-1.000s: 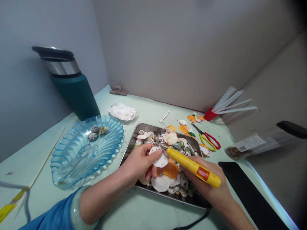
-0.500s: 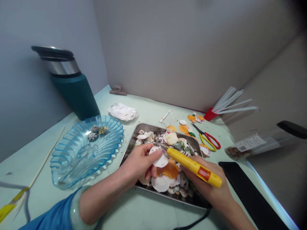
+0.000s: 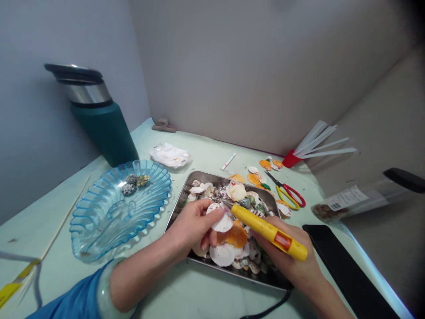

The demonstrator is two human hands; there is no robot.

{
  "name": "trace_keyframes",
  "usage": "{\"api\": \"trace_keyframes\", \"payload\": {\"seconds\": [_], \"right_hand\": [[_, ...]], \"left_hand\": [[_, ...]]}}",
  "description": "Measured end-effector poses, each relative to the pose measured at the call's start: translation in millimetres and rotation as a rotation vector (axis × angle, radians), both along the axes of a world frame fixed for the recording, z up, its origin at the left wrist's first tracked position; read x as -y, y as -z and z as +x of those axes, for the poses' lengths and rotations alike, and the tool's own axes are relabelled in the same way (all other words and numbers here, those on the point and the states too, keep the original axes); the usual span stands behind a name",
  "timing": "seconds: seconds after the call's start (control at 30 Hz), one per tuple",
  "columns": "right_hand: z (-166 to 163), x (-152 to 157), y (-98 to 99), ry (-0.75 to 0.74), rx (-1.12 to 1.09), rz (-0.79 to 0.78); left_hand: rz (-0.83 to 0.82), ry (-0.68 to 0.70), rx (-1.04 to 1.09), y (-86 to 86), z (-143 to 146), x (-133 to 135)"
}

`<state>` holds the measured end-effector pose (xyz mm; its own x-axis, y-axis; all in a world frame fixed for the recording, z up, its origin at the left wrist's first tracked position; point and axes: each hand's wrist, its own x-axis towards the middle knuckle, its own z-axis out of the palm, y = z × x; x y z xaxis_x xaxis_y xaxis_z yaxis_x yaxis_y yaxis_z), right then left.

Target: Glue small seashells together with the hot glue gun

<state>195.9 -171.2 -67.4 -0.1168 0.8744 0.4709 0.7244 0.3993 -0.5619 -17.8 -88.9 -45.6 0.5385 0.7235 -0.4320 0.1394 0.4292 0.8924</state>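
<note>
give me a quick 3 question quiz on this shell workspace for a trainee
1. Which hand holds the yellow tool?
2. True or false: the scissors lie inside the metal tray.
3. Fill in the blank: as the wearer sees it, the blue dish is to the ____ of the metal tray.

Key:
1. The right hand.
2. False; the scissors lie on the table, outside the metal tray.
3. Left.

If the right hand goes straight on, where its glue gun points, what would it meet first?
Probably the white scallop shell in the left hand: the nozzle of the yellow glue gun in the right hand points toward its upper edge. Depth is unclear; they may be touching.
</note>
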Motion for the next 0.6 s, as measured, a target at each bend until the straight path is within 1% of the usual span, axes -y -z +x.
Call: {"api": "trace_keyframes", "payload": {"seconds": [0.17, 0.33, 0.4, 0.5, 0.6], "right_hand": [[-0.4, -0.6, 0.9, -0.018, -0.007, -0.008], [-0.3, -0.1, -0.5, -0.022, -0.027, -0.024], [-1.0, -0.2, -1.2, -0.007, -0.055, -0.044], [-1.4, -0.1, -0.9, 0.042, -0.104, -0.072], [0.1, 0.1, 1.3, 0.040, -0.118, -0.104]], "left_hand": [[0.014, 0.005, 0.006, -0.6, -0.1, -0.5], [-0.007, 0.005, 0.004, -2.1, 0.5, 0.5], [0.001, 0.001, 0.012, -1.7, 0.7, 0.5], [0.045, -0.024, 0.036, 0.2, 0.5, -0.6], [0.060, -0.064, 0.058, 2.4, 0.0, -1.7]]}}
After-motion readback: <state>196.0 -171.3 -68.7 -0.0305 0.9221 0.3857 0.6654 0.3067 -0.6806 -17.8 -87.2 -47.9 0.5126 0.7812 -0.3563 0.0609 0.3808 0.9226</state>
